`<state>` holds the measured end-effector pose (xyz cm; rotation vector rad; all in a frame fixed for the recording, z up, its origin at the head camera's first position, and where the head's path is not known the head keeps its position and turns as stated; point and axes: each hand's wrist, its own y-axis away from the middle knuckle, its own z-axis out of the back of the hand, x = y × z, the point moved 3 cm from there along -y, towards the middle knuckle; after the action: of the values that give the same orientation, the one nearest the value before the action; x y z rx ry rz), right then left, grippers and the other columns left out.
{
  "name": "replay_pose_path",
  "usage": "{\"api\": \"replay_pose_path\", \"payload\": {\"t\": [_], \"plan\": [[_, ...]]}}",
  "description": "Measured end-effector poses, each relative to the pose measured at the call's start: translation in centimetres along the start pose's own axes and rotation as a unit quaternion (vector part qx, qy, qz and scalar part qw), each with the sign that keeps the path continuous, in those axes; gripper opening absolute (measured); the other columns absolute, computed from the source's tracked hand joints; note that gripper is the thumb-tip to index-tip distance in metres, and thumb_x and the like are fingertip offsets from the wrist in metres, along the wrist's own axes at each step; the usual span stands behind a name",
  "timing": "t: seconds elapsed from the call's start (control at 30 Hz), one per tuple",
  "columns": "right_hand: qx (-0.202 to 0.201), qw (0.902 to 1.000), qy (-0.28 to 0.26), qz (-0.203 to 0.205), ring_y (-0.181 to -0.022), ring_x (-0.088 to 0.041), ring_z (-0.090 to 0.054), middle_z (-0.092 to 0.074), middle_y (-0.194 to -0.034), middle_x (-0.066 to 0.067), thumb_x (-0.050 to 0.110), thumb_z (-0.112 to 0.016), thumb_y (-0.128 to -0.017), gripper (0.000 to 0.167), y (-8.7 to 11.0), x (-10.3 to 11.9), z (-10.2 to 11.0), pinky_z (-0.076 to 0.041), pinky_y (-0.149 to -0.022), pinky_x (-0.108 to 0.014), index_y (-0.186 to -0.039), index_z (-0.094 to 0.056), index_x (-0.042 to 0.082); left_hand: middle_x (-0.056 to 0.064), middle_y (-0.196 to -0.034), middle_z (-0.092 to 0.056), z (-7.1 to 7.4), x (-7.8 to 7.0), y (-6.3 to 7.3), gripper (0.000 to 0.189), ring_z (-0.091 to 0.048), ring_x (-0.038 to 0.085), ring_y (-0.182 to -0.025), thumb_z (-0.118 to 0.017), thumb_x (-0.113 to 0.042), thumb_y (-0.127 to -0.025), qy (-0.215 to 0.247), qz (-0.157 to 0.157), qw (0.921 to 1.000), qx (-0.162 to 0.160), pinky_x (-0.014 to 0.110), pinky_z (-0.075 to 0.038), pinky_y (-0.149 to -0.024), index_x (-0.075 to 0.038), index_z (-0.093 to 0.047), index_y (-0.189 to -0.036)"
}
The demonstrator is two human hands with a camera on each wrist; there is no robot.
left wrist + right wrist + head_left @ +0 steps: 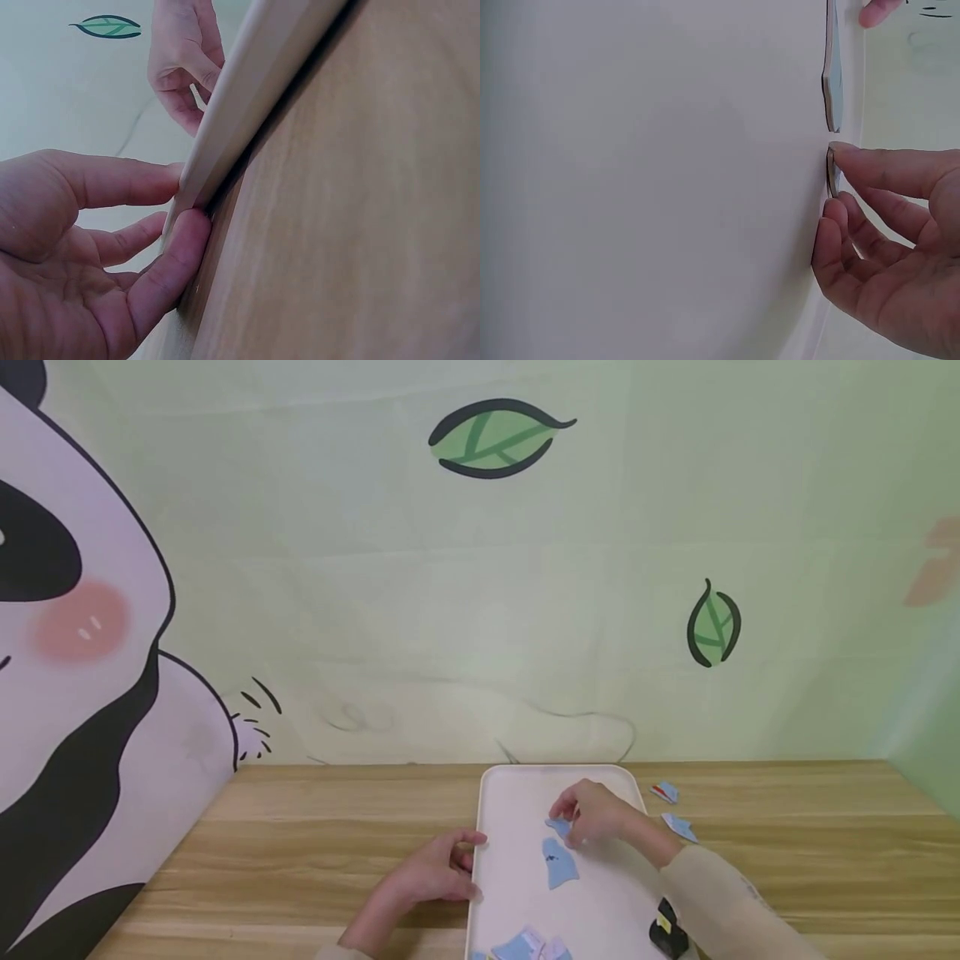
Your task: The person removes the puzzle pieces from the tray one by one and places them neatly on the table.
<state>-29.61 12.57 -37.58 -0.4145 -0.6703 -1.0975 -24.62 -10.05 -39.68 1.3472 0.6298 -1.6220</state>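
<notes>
A white tray [517, 802] lies on the wooden table. My right hand [596, 814] pinches a small blue puzzle piece [558, 827] between thumb and fingers, low over the tray's far half. In the right wrist view this puzzle piece [832, 172] appears edge-on as a thin board, close to the tray surface. Just nearer to me lies a larger blue puzzle piece [560, 864] with small dark marks, a narrow gap between the two. At the tray's left edge, my left hand [438, 867] holds the rim [217, 135], thumb and fingers spread along it.
Several blue and pale puzzle pieces [517, 946] are grouped at the tray's near end. A black piece with a yellow patch [666, 931] lies by the right sleeve. Two loose pieces, one red-striped [664, 792] and one blue [679, 827], lie right of the tray. A printed wall stands behind.
</notes>
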Motion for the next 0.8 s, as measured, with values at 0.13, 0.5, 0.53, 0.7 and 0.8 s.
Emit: {"api": "replay_pose_path", "payload": {"t": [0.13,0.5,0.53,0.7,0.8], "plan": [[-0.002,0.9999,0.006,0.014,-0.067,-0.013,-0.046,-0.053,-0.074,-0.004,-0.012,-0.070,-0.058,0.030,-0.04,0.15,0.01,-0.042,-0.059,-0.023,-0.084,-0.063,0.001,0.011,-0.087,-0.046,0.04,-0.08,0.00,0.063,-0.052,0.017,-0.076,-0.066,0.013,-0.066,-0.001,-0.001,1.0000,0.000,0.025,-0.051,-0.063,0.005,-0.044,-0.124],[-0.013,0.9999,0.007,-0.002,-0.065,-0.014,-0.049,-0.054,-0.078,-0.004,-0.015,-0.065,-0.060,0.027,-0.14,-0.24,-0.09,-0.044,-0.056,-0.024,-0.079,-0.065,0.004,0.012,-0.088,-0.048,0.01,-0.10,0.11,0.063,-0.051,0.017,-0.075,-0.066,0.013,-0.066,-0.008,-0.006,0.9999,-0.003,0.027,-0.052,-0.063,0.006,-0.044,-0.124],[-0.011,0.9999,0.004,0.000,-0.064,-0.014,-0.049,-0.054,-0.076,-0.003,-0.015,-0.064,-0.060,0.026,-0.13,-0.28,-0.12,-0.045,-0.056,-0.024,-0.078,-0.066,0.004,0.012,-0.088,-0.048,0.01,-0.10,0.10,0.063,-0.051,0.017,-0.075,-0.066,0.013,-0.066,-0.008,-0.006,0.9999,-0.003,0.027,-0.052,-0.063,0.006,-0.044,-0.124],[0.003,0.9996,-0.012,0.026,-0.062,-0.012,-0.050,-0.059,-0.069,-0.003,-0.014,-0.063,-0.061,0.022,-0.10,-0.49,-0.17,-0.046,-0.055,-0.023,-0.077,-0.067,0.001,0.012,-0.088,-0.048,-0.04,-0.19,0.11,0.063,-0.051,0.017,-0.075,-0.066,0.013,-0.065,-0.010,-0.005,0.9999,-0.003,0.027,-0.052,-0.064,0.006,-0.045,-0.124],[0.014,0.9989,-0.026,0.037,-0.062,-0.011,-0.051,-0.061,-0.070,-0.005,-0.012,-0.063,-0.061,0.021,-0.10,-0.63,-0.09,-0.046,-0.054,-0.023,-0.079,-0.068,-0.001,0.012,-0.087,-0.048,-0.06,-0.17,0.10,0.063,-0.051,0.017,-0.075,-0.066,0.013,-0.065,-0.009,-0.005,0.9999,-0.005,0.027,-0.052,-0.064,0.005,-0.045,-0.123]]}}
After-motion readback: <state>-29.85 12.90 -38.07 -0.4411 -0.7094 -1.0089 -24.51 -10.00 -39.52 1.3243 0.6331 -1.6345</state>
